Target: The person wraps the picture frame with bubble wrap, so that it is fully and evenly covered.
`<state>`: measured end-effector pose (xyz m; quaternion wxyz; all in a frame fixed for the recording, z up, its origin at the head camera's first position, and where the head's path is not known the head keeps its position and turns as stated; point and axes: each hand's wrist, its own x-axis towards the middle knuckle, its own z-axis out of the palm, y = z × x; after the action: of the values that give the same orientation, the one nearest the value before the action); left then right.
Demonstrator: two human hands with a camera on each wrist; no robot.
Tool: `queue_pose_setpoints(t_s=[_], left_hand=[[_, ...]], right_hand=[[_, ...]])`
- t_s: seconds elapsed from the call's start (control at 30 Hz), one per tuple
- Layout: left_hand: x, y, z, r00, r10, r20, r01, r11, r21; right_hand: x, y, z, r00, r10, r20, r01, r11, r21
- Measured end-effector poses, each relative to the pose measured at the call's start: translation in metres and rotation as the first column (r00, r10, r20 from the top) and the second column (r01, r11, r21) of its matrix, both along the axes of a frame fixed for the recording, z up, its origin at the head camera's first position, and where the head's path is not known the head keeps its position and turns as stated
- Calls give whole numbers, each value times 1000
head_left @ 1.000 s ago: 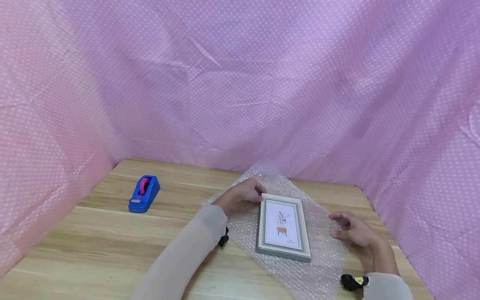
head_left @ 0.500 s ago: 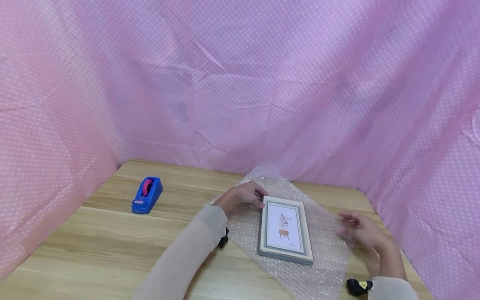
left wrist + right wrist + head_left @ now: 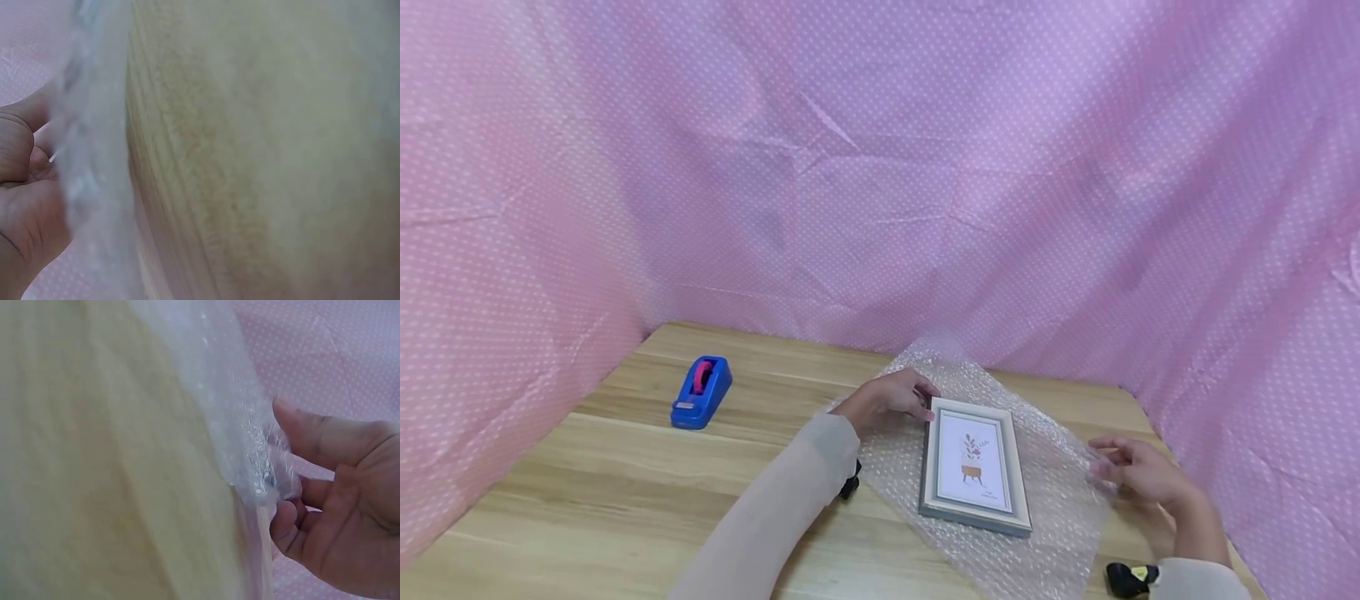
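Note:
A picture frame [image 3: 973, 467] with a printed potted plant lies face up on a sheet of bubble wrap [image 3: 1063, 533], which is turned cornerwise on the table. At the frame's upper left corner my left hand [image 3: 891, 393] holds on, thumb on the rim and fingers bent around the edge. My right hand [image 3: 1142, 471] has the right corner of the wrap between thumb and fingers. The right wrist view shows that crinkled corner of bubble wrap [image 3: 265, 465] at the fingers. In the left wrist view, blurred wrap hides part of the left hand [image 3: 28, 187].
A blue tape dispenser [image 3: 702, 393] with a pink roll stands at the left of the wooden table [image 3: 617, 492]. Pink dotted cloth [image 3: 880, 183] hangs behind the table and along both sides.
My right hand has shifted outward to the right and now pinches the wrap's corner, its fingers closer together. The left hand stays at the frame. The view has moved slightly.

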<state>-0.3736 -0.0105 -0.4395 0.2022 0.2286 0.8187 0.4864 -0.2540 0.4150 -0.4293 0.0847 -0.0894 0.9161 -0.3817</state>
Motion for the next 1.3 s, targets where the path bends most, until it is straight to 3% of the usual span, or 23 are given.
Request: queue_pose_setpoints(t_s=[0.17, 0.3, 0.43, 0.57, 0.67, 0.83, 0.93, 1.13, 1.3], left_hand=[[0, 2, -1, 1000, 1, -2, -1, 1000, -5], [-2, 2, 0, 1000, -9, -7, 9, 1000, -16], [-3, 2, 1, 1000, -5, -2, 5, 1000, -23], [-3, 3, 2, 1000, 4, 8, -4, 1000, -15], [-3, 1, 1, 1000, 1, -1, -1, 1000, -17], [-3, -2, 2, 1000, -3, -12, 2, 999, -37], [-4, -3, 2, 1000, -11, -11, 10, 999, -39], [-4, -4, 4, 1000, -14, 6, 14, 1000, -26], [-5, -4, 4, 1000, 3, 11, -3, 999, -34]], right_hand=[[2, 2, 7, 999, -22, 24, 21, 1000, 12], [0, 5, 11, 993, 50, 106, -34, 989, -147], [-2, 8, 13, 962, 207, 179, -128, 918, -376], [-3, 3, 21, 930, 307, 203, -181, 862, -474], [-3, -7, 29, 934, 288, 213, -173, 883, -437], [-4, -29, 40, 961, 216, 174, -151, 934, -323], [-5, -42, 45, 966, 215, 145, -170, 947, -273], [-7, -66, 53, 968, 234, 92, -204, 944, -259], [-11, -89, 55, 971, 224, 86, -186, 930, -316]])
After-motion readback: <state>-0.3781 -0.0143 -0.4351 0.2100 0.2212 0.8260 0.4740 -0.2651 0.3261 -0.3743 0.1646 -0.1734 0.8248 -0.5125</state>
